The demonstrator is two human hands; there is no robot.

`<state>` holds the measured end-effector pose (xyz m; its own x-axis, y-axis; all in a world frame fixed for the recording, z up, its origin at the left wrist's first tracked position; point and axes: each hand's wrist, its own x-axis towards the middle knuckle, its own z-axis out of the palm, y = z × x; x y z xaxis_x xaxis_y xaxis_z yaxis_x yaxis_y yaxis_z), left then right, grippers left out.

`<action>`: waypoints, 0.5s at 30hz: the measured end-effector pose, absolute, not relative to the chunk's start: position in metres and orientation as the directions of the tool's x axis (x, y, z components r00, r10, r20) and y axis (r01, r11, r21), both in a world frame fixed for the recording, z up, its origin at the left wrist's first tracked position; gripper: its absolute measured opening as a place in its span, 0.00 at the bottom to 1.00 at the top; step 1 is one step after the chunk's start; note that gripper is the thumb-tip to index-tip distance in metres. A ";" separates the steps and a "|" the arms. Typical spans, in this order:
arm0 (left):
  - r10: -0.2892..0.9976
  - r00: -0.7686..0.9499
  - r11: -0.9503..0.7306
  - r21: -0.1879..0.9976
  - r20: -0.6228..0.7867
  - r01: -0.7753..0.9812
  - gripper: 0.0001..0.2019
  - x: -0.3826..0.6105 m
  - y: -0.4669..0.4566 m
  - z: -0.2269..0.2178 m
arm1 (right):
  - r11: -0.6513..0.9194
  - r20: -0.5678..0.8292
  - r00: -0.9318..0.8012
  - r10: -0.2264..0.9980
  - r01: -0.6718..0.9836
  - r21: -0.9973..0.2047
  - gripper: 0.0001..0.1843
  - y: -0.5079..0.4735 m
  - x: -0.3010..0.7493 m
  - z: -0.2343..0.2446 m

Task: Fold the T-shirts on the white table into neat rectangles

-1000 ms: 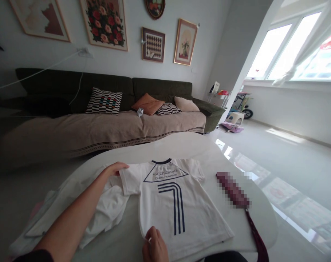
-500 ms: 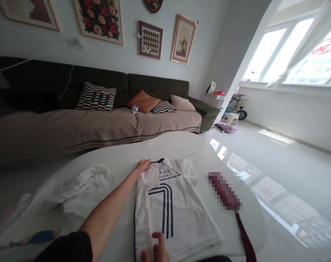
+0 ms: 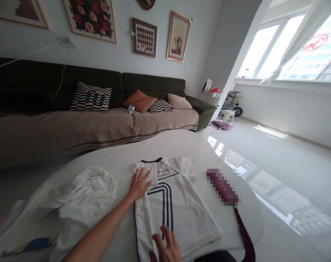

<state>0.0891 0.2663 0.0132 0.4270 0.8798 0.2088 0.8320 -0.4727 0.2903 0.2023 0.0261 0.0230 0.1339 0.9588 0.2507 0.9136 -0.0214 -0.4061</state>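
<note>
A white T-shirt [image 3: 191,214] with navy stripes and lettering lies on the table, its left side and sleeve folded inward over the front. My left hand [image 3: 139,183] rests flat on the folded sleeve near the collar, fingers spread. Lower down, my right hand [image 3: 168,247] is over the shirt by the inner edge of the folded strip. Its fingers are bent and apart, with nothing visible in them; whether they touch the cloth I cannot tell. The bottom of the shirt runs partly out of view.
Crumpled white cloth [image 3: 91,193] lies left of the shirt on the white table [image 3: 176,140]. To the right is a blurred maroon item [image 3: 222,187] with a strap hanging toward the near edge. A sofa [image 3: 154,122] with cushions stands behind the table.
My left hand has moved from the shoulder edge down onto the folded sleeve and flattened out. The fingers of my right hand have spread more. The view has shifted slightly.
</note>
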 end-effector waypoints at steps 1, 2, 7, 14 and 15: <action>0.876 0.434 -0.479 0.281 0.211 0.831 0.27 0.089 0.266 0.013 | 0.024 0.286 0.119 0.951 0.893 -0.449 0.18 0.042 0.219 0.034; 0.875 0.437 -0.482 0.278 0.209 0.831 0.26 0.089 0.267 0.014 | 0.034 0.295 0.129 0.947 0.871 -0.491 0.17 0.061 0.239 0.046; 0.889 0.417 -0.456 0.275 0.189 0.847 0.26 0.089 0.266 0.019 | -0.446 0.099 0.577 0.811 0.719 -0.533 0.18 0.171 0.360 0.086; 0.882 0.424 -0.470 0.334 0.205 0.817 0.25 0.085 0.268 0.021 | -0.645 -0.136 0.678 0.723 0.590 -0.485 0.16 0.229 0.421 0.067; 0.880 0.429 -0.475 0.341 0.203 0.811 0.24 0.084 0.268 0.021 | -0.646 -0.155 0.670 0.726 0.587 -0.488 0.15 0.231 0.421 0.064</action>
<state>0.0844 0.2678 0.0214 0.4293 0.8800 0.2033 0.8112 -0.4746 0.3415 0.4214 0.2311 0.0645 0.6696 0.7263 -0.1554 0.5870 -0.6457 -0.4884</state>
